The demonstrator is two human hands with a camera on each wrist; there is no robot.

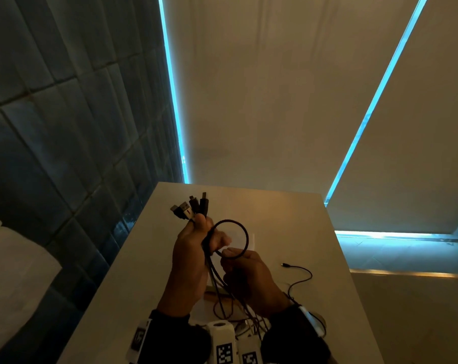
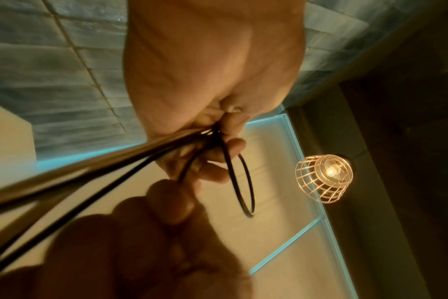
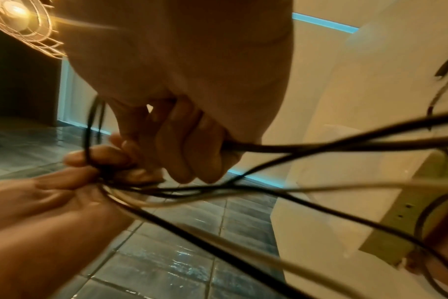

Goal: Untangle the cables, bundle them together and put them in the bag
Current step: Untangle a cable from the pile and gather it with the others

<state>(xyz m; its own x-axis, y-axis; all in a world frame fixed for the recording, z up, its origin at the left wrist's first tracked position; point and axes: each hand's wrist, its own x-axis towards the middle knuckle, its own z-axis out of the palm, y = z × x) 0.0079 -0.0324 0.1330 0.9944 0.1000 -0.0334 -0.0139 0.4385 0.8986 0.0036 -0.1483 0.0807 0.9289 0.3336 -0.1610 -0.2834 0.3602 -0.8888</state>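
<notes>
Above the white table, my left hand grips a bundle of dark cables. Their plugs stick up past its fingers. One black cable curls into a loop beside that hand. My right hand pinches this cable at the bottom of the loop. The left wrist view shows the left hand clamped round the strands, with the loop hanging free. In the right wrist view my right hand curls round a black cable. Slack strands trail toward the table.
A thin black cable lies loose on the table to the right. A flat olive-beige thing, possibly the bag, lies under the slack. A tiled wall stands on the left, and a wire-cage lamp hangs overhead.
</notes>
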